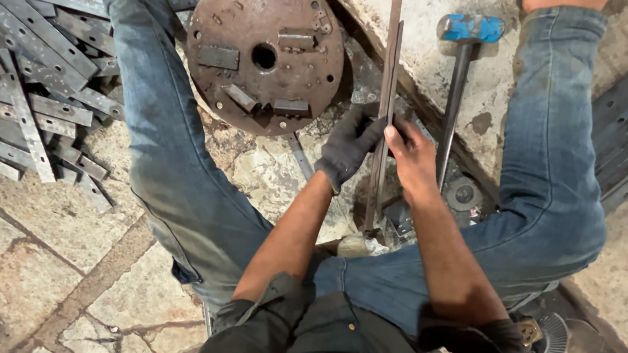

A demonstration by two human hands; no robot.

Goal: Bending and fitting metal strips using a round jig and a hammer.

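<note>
Both hands are gripping a pair of long flat metal strips (pixel 386 108) standing upright between the knees: the gloved left hand (pixel 348 146) is wrapping around them, the bare right hand (pixel 411 157) is pinching them closed. Just right, a blue-headed hammer (pixel 458 83) is lying; behind, a rusty round plate (pixel 263 50); far left, piled strips (pixel 29 86) are covering the floor.

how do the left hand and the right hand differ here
The left hand wears a dark work glove; the right hand is bare. The left hand closes on the long metal strip from its left side, while the right hand closes on it from the right, slightly lower, nearer the blue-headed hammer. Both hold the same upright strip between the person's knees.
</note>
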